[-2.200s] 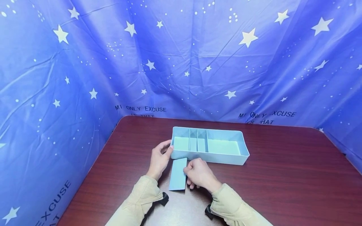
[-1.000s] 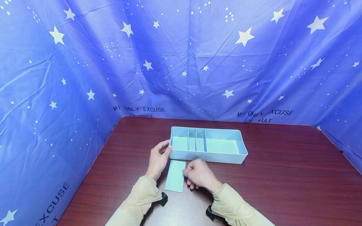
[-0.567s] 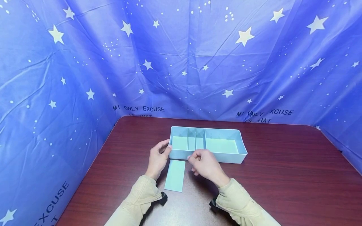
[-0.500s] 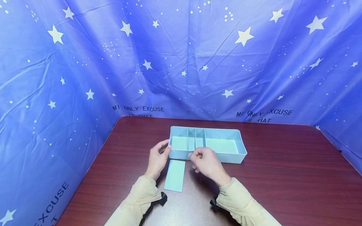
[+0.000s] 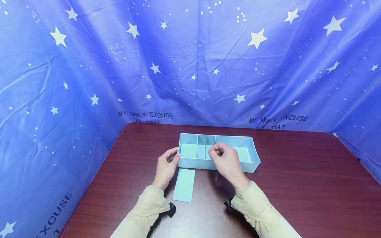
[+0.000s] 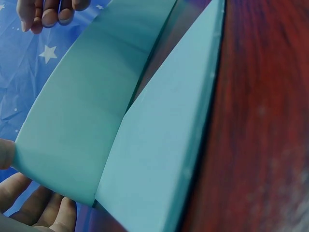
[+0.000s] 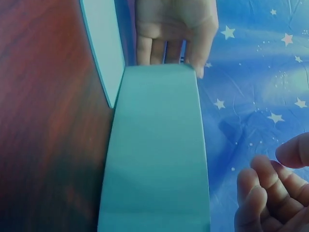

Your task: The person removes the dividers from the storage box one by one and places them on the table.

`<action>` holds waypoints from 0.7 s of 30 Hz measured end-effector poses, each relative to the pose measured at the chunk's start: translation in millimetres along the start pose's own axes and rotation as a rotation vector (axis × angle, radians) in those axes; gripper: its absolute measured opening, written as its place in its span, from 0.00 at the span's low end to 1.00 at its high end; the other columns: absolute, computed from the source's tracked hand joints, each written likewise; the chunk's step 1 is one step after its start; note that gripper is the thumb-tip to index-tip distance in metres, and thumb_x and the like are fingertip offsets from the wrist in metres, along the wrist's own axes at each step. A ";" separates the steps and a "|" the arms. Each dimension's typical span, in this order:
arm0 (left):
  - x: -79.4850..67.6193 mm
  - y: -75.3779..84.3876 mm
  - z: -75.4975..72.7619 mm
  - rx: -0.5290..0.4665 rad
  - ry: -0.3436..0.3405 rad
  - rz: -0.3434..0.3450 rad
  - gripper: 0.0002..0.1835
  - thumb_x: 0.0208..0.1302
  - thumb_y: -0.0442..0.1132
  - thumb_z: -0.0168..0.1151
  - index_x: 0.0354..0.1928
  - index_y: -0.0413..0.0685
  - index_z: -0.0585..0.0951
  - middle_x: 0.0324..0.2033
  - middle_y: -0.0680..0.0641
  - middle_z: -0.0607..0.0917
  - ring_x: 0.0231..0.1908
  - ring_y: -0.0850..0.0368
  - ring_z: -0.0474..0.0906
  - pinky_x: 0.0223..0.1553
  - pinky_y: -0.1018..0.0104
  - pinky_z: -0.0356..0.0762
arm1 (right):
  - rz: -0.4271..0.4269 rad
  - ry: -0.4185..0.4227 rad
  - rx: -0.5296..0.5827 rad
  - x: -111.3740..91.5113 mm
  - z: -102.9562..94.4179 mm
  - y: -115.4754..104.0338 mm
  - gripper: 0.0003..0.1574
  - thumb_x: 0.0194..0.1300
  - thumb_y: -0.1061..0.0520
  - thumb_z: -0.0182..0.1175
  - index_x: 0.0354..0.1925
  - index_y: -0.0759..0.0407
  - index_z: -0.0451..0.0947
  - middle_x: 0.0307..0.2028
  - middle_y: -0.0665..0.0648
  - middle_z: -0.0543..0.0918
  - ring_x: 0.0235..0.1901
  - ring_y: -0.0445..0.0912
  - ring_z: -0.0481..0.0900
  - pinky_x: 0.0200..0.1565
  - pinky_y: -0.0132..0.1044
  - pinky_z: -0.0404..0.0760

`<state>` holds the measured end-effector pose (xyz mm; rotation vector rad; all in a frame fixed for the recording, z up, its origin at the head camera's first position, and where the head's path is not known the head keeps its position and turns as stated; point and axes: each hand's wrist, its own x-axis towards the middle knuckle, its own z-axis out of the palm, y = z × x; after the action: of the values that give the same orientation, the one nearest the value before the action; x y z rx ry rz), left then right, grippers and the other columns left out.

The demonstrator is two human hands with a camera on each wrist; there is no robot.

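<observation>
A light blue storage box with upright dividers across its inside stands on the table. My left hand grips its left end, thumb near the front corner and fingers around the end wall. In front of the box's left part lies a flat rectangular panel of the same colour. Over the front wall hovers my right hand, covering part of the rightmost divider and the large right compartment. The right wrist view shows the right hand's fingers loosely curled, thumb apart from them, nothing between.
The dark red wooden table reaches back to a blue star-patterned curtain, which closes in the far side and the flanks. Beige sleeves and black straps show at both wrists.
The panel was first tilted at my right hand, then lowered flat and released. My right hand has risen forward and right over the box. My left hand stays on the box's end.
</observation>
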<state>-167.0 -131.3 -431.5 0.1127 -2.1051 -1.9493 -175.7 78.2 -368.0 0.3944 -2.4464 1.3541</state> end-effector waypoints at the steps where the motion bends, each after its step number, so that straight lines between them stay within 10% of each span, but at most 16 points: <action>1: -0.3 -0.1 0.2 0.002 -0.002 0.000 0.18 0.64 0.35 0.61 0.55 0.39 0.79 0.49 0.38 0.83 0.48 0.50 0.80 0.49 0.59 0.76 | -0.005 0.009 -0.004 1.1 -0.6 0.8 0.05 0.59 0.60 0.61 0.26 0.54 0.80 0.19 0.47 0.76 0.23 0.42 0.72 0.28 0.33 0.70; 21: 0.3 -2.4 0.7 0.016 0.008 0.001 0.17 0.64 0.34 0.60 0.54 0.38 0.79 0.48 0.38 0.83 0.47 0.51 0.80 0.48 0.61 0.76 | 0.085 -0.006 -0.102 20.0 -5.5 7.4 0.22 0.62 0.51 0.61 0.50 0.62 0.74 0.38 0.59 0.83 0.39 0.53 0.77 0.41 0.45 0.72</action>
<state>-167.7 -130.9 -433.9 0.1218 -2.1153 -1.9291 -196.0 85.0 -362.8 0.2728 -2.5504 1.2557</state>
